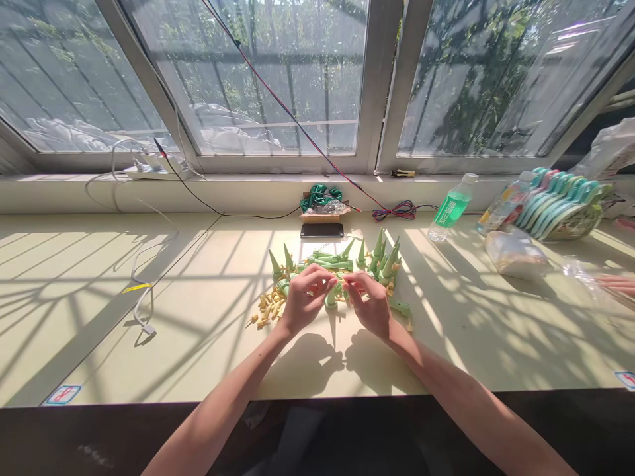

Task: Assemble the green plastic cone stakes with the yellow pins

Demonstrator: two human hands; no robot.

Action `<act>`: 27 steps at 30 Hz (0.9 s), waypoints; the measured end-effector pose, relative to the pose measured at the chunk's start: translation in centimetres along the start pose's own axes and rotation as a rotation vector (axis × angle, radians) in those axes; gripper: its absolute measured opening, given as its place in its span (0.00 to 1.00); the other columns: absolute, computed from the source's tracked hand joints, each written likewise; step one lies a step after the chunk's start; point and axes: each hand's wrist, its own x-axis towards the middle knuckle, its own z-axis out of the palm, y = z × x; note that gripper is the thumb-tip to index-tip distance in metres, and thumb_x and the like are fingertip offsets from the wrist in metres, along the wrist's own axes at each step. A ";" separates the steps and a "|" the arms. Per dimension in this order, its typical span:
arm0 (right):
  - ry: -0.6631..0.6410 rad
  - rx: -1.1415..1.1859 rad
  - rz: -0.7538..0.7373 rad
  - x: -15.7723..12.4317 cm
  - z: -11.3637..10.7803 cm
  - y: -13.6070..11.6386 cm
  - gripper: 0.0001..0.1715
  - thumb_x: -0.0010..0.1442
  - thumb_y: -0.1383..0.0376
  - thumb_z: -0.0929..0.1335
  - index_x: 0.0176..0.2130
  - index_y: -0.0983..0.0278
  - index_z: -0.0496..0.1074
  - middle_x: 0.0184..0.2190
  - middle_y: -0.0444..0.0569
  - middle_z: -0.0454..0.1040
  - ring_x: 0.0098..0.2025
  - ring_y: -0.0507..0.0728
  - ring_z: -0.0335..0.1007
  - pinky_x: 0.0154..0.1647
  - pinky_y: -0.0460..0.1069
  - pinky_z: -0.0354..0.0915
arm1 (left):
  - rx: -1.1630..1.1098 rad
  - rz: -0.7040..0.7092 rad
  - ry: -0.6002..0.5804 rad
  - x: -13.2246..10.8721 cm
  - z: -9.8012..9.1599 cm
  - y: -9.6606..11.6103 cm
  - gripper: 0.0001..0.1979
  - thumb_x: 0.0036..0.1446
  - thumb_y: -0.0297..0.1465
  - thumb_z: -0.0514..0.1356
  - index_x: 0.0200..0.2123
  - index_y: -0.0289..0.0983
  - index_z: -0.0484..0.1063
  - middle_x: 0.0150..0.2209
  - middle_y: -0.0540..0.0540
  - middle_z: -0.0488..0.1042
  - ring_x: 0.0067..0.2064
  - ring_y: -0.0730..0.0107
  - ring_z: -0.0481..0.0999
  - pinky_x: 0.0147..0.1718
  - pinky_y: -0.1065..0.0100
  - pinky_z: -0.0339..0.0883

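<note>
Far left on the desk [198, 370] there's a little sticker [63, 395] by the front edge. Next over, a white cable [147, 328] trails across the top, with a yellow tag [136, 287] on it, and behind that a power strip [156, 170] sits by the window with stuff plugged in.

Then a loose heap of yellow pegs [270, 307], just beside the left hand [308, 299]. That hand's thumb and fingers are drawn together at the tips, but I can't tell if they're pinching anything, the spot's too small. Green tubes [325, 258] lie behind the hands, and past those a black phone [321, 230] lies flat in front of a small open box [322, 216] with green stuff in it.

One green cone [331, 299] is on the desk between the two hands. The right hand [370, 305] nearly meets the left, thumb and fingertips also bunched up, and again I can't tell what's in there. More cones [389, 261] stand point-up in a cluster just behind it.

Further right: a coiled wire [399, 210], a tilted-looking bottle [449, 210] with a green label, a second bottle [505, 201], a bag [516, 253], then a row of hangers [560, 206].
</note>
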 end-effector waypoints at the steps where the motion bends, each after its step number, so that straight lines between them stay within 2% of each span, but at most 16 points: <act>1: -0.003 0.000 0.004 0.0 0.0 0.0 0.07 0.68 0.65 0.65 0.42 0.63 0.73 0.34 0.48 0.75 0.28 0.52 0.72 0.31 0.48 0.72 | 0.004 -0.001 0.001 0.0 0.0 0.0 0.06 0.61 0.31 0.63 0.36 0.36 0.78 0.34 0.45 0.70 0.31 0.73 0.72 0.23 0.75 0.69; 7: 0.009 -0.029 -0.007 0.1 0.0 0.1 0.06 0.68 0.66 0.65 0.41 0.63 0.73 0.34 0.48 0.76 0.31 0.52 0.73 0.32 0.47 0.73 | 0.048 -0.021 0.004 0.2 -0.2 0.0 0.06 0.62 0.32 0.62 0.34 0.35 0.77 0.34 0.45 0.71 0.30 0.75 0.71 0.22 0.76 0.66; 10: 0.027 -0.052 -0.010 0.2 -0.1 0.0 0.06 0.68 0.66 0.65 0.41 0.63 0.73 0.34 0.48 0.76 0.32 0.53 0.74 0.33 0.48 0.73 | 0.075 -0.068 0.048 0.4 -0.4 0.2 0.09 0.62 0.34 0.61 0.33 0.35 0.76 0.34 0.45 0.71 0.32 0.73 0.72 0.24 0.75 0.68; 14: 0.030 -0.076 0.023 0.4 -0.4 -0.1 0.06 0.68 0.66 0.65 0.42 0.63 0.72 0.34 0.48 0.75 0.31 0.53 0.74 0.33 0.48 0.73 | 0.092 -0.138 0.044 0.6 -0.7 0.3 0.09 0.62 0.36 0.61 0.38 0.35 0.75 0.37 0.44 0.74 0.32 0.72 0.73 0.26 0.74 0.70; 17: 0.062 -0.086 0.066 0.5 -0.4 0.0 0.06 0.67 0.66 0.65 0.41 0.63 0.72 0.33 0.49 0.76 0.32 0.54 0.75 0.34 0.50 0.74 | 0.131 -0.181 -0.075 0.8 -1.1 0.3 0.11 0.59 0.36 0.63 0.40 0.35 0.74 0.38 0.44 0.76 0.28 0.74 0.72 0.23 0.73 0.68; 21: 0.063 -0.073 0.121 0.5 -0.3 0.4 0.05 0.67 0.65 0.65 0.40 0.63 0.71 0.33 0.49 0.76 0.30 0.54 0.75 0.32 0.50 0.74 | 0.229 -0.181 -0.257 1.1 -1.7 0.0 0.10 0.58 0.36 0.63 0.37 0.34 0.76 0.33 0.46 0.77 0.24 0.77 0.69 0.22 0.74 0.65; 27: 0.067 -0.073 0.128 0.5 -0.2 0.5 0.05 0.66 0.65 0.66 0.41 0.63 0.71 0.34 0.49 0.76 0.29 0.53 0.75 0.29 0.49 0.73 | 0.267 -0.182 -0.432 1.0 -2.2 -0.9 0.09 0.58 0.34 0.61 0.31 0.34 0.75 0.22 0.52 0.70 0.22 0.78 0.66 0.20 0.76 0.57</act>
